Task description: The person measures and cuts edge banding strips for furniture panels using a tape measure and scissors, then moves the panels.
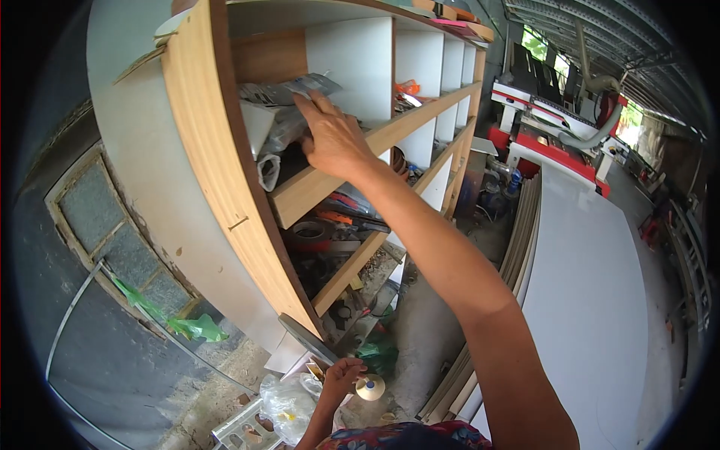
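Note:
My right hand point(334, 139) reaches over the front rail into the upper left compartment of a wooden shelf unit point(206, 150). Its fingers are stretched and rest against a clear plastic bag point(285, 127); what lies under the palm is hidden. Low in front of my body, my left hand point(343, 377) is closed at a cream-white bottle point(370, 388) with a blue tip, seen from above. Part of its grip is hidden.
Below, a shelf holds tape rolls point(307, 231) and tools. Stacked boards with a white panel point(585, 285) stand at right, before a red and white machine point(555, 127). Plastic bags point(289, 405) lie on the floor. Green plastic point(195, 328) hangs on a bent strip at left.

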A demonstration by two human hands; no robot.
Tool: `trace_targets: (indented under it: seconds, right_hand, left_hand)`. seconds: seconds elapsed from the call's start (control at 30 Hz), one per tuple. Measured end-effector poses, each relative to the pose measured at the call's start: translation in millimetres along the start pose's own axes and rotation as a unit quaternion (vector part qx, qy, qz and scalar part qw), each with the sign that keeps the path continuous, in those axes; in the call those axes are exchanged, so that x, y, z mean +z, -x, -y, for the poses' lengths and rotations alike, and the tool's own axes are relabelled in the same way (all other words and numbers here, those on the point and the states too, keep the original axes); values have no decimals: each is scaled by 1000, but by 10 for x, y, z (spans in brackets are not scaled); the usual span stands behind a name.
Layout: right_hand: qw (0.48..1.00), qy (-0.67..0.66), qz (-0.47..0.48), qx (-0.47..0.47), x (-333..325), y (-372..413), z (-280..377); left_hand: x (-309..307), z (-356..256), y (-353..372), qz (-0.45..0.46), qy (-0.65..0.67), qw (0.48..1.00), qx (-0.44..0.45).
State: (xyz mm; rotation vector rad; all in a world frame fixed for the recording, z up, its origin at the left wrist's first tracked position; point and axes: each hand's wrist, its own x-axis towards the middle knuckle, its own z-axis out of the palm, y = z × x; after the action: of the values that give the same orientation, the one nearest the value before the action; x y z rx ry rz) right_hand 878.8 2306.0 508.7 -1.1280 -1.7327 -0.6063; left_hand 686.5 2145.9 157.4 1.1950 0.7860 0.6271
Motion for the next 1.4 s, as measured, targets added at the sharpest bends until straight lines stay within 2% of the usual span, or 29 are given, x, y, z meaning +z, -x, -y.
trace_targets:
  seconds: [0.07,0.1,0.2,0.33,0.4,0.47,0.53,0.6,0.67,0.77,0.93,0.97,1.07,1.13,1.23,1.3,1.33,1.37,1.4]
  right_hand:
    - [997,-24,-59,35,-101,103,129]
    - [995,-36,-95,23,-174,196,190]
    - [990,-113,-78,17,-424,691,380]
    - [994,-102,14,29,-551,1702,409]
    - [956,-171,156,178,-686,2305,429]
    - [925,-144,258,238,-776,2955,339]
    - [903,-101,291,301,-852,3609,294]
    - [886,-62,284,362,-987,4207,308]
    - [864,-56,238,439,-1121,4732,383]
    - [796,-57,209,565,-1269,5436,539]
    - [761,-37,123,636,-1413,6256,821]
    - [749,-40,97,654,-1414,6363,864]
    - [704,-51,44,707,-1483,6391,978]
    - [668,-52,25,742,-1549,6283,1029]
    - [643,-80,-65,759,-1588,6279,1020]
    - [649,28,-15,760,-1708,6192,993]
    - [648,46,-22,760,-1738,6301,982]
    - [632,14,-92,770,-1816,6205,995]
    - [649,25,-125,750,-1808,6432,971]
  left_hand:
    - [20,13,-13,5,1,1000,-10]
    - [41,18,-25,8,3,1000,-14]
    - [129,11,-52,45,28,999,-2]
    - [193,64,-117,89,-9,996,-29]
    - [219,110,-178,105,-33,993,-42]
    - [285,140,-229,118,-33,991,-52]
    - [355,172,-286,137,-41,988,-60]
    - [425,202,-335,163,-56,983,-67]
    - [526,216,-375,186,-43,979,-75]
    - [629,382,-482,229,-57,968,-83]
    - [954,549,-552,276,-62,951,-125]
    - [1022,632,-573,280,-68,951,-114]
    - [1238,603,-561,311,-214,919,-111]
    - [1345,811,-581,314,-156,927,-132]
    - [1533,1109,-626,337,-112,922,-156]
    - [1734,1325,-670,376,-95,908,-160]
    - [1848,1416,-675,401,-84,899,-157]
    - [2005,1410,-641,397,-82,901,-156]
    - [2173,1402,-619,395,-79,902,-154]
